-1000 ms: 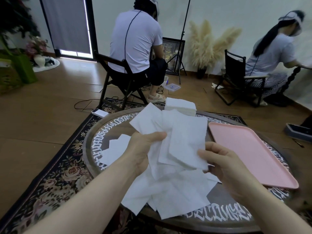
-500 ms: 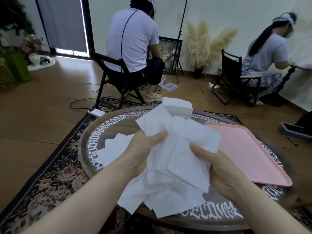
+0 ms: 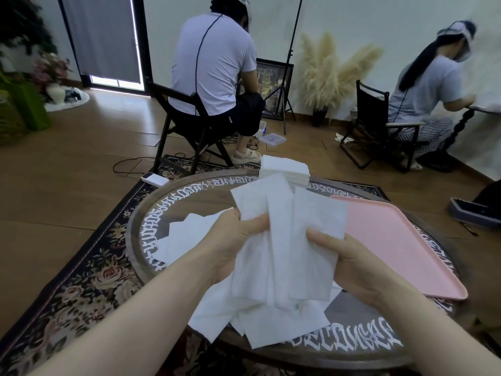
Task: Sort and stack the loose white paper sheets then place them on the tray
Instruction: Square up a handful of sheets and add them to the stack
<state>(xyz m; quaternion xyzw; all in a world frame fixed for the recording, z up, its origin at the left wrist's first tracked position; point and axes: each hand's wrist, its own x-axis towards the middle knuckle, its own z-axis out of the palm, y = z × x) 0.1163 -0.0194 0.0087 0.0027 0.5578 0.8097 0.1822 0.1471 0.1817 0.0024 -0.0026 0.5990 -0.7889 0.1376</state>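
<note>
Round dark table (image 3: 173,210) w/ white lettering round its rim sits on a floral rug (image 3: 81,280). Pink tray (image 3: 401,245) lies on table's right side, long axis running from far-left to near-right, nothing on it. Neat stack of white sheets (image 3: 284,169) at table's far edge, just beyond tray's far corner. Loose white sheets (image 3: 271,324) lie scattered on table at near edge & to the left, overlapping, corners pointing every way.

Held bunch of sheets (image 3: 287,240) is above the table centre, roughly upright, long axis near-vertical, tops fanned apart & leaning slightly left. Left hand (image 3: 235,240) grips bunch's left edge, thumb curled over the front. Right hand (image 3: 349,261) pinches right edge, thumb on front, fingers behind.
</note>
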